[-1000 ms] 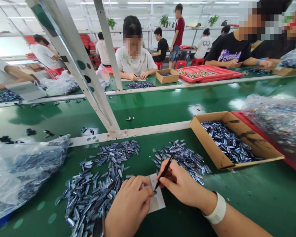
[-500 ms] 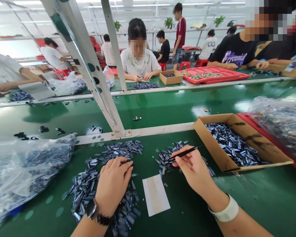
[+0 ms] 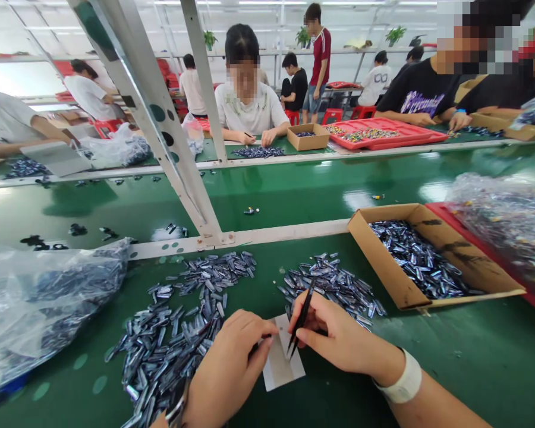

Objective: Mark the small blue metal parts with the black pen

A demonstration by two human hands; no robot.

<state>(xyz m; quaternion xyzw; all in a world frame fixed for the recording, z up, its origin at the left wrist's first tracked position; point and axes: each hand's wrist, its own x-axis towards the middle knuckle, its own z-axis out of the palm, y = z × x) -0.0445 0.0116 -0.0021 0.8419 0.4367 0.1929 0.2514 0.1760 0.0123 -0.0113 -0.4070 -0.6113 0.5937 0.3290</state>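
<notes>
Black tweezers (image 3: 301, 321) are gripped in my right hand (image 3: 334, 333), their tips pointing down over a white card (image 3: 289, 375) with a tan strip. My left hand (image 3: 236, 362) is pinched at the card's left edge, with a small dark piece at the fingertips, mostly hidden. A large pile of small shiny dark plastic pieces (image 3: 169, 351) spreads to the left of and under my left hand. Beyond my right hand lies a second pile of the same kind of pieces (image 3: 330, 282).
A cardboard box (image 3: 485, 270) with many dark pieces stands at right, beside a filled clear bag (image 3: 508, 220) on a red tray. Another clear bag (image 3: 49, 309) lies at left. A metal post (image 3: 178, 160) rises from the bench edge. Co-workers sit across the green belt (image 3: 294, 184).
My right hand has brought the tweezers from the right pile down and left over the card. My left hand has moved right and down from the left pile to the card's edge.
</notes>
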